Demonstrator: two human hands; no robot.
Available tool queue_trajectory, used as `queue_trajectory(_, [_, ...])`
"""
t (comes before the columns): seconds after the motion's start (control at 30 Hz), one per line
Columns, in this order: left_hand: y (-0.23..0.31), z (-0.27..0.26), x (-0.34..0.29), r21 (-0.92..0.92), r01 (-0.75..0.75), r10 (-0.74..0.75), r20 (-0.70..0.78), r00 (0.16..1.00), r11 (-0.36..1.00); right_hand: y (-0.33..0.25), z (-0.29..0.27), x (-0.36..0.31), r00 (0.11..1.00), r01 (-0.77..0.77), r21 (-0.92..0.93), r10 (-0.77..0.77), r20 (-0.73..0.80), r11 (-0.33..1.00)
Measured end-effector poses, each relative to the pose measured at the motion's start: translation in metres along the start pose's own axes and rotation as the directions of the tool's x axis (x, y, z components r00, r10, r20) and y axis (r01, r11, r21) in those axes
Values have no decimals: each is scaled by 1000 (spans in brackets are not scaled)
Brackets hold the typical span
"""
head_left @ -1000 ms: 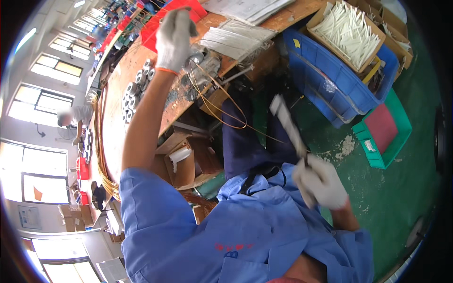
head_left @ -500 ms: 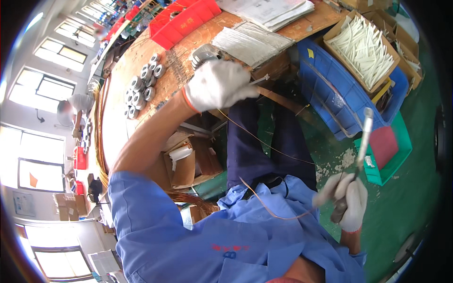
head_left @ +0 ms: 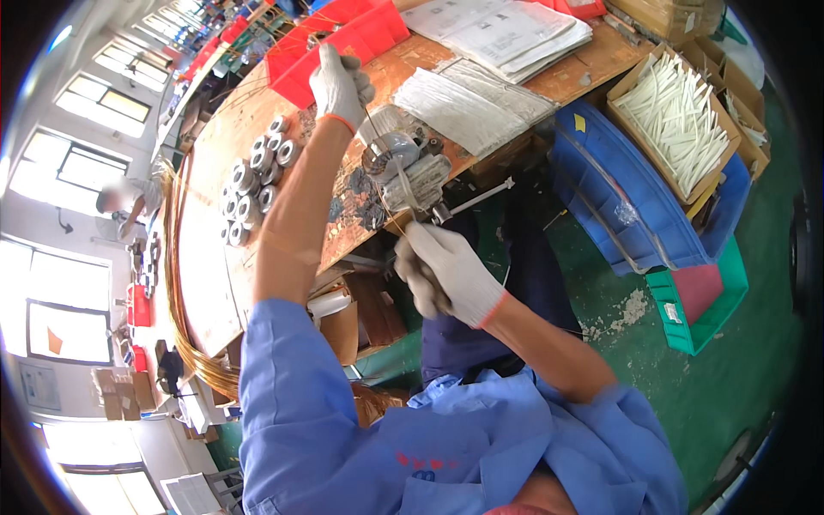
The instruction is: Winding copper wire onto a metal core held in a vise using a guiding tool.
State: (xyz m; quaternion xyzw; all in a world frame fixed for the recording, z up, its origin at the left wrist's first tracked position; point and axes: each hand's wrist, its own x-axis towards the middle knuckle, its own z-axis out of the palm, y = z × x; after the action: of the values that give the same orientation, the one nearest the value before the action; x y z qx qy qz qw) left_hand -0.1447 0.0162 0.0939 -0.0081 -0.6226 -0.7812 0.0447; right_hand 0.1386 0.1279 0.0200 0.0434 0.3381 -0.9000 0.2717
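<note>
My left hand (head_left: 337, 86), in a white glove, is raised over the bench beside a red bin. Its fingers are closed on a thin copper-coloured wire (head_left: 368, 120), which runs down toward a metal bench vise (head_left: 425, 182). My right hand (head_left: 451, 273), also gloved, is at the bench edge just below the vise, closed round the dark handle of a tool. A pale, blurred bar (head_left: 402, 182) reaches up from that hand across the vise; its kind cannot be made out. The vise's long handle (head_left: 481, 196) sticks out to the right.
Grey metal rings (head_left: 249, 180) stand grouped on the wooden bench (head_left: 335, 120). Behind lie the red bin (head_left: 343, 51), papers (head_left: 515, 34) and a grey sheet (head_left: 472, 101). To the right are a blue crate (head_left: 601, 197), a box of white strips (head_left: 674, 116) and a green bin (head_left: 682, 330).
My left hand has moved up and left from the vise to the red bin. My right hand has swung in from the far right, bringing the tool to the vise.
</note>
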Motion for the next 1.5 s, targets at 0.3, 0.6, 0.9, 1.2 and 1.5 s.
queue_trajectory(0.3, [4, -8, -5, 422, -56, 27, 76, 997, 905, -16, -9, -72, 996, -22, -239, -1, -95, 971])
queue_trajectory(0.6, [41, 12, -171, 29, -989, -48, 998, 36, -147, 35, -135, -331, 959, -138, -345, 213, 189, 929])
queue_trajectory(0.9, [53, 56, -49, 247, -176, 131, 190, 973, 953, 1, -53, -116, 978, -193, -82, 198, 62, 978])
queue_trajectory(1.2, [-24, -35, -14, 417, 66, -137, 142, 980, 906, -6, -12, -27, 997, -71, 46, 70, 19, 996])
queue_trajectory(1.5, [28, 15, -189, -7, -990, -289, 957, 35, -141, 39, -132, -327, 890, -435, -303, 455, -5, 848])
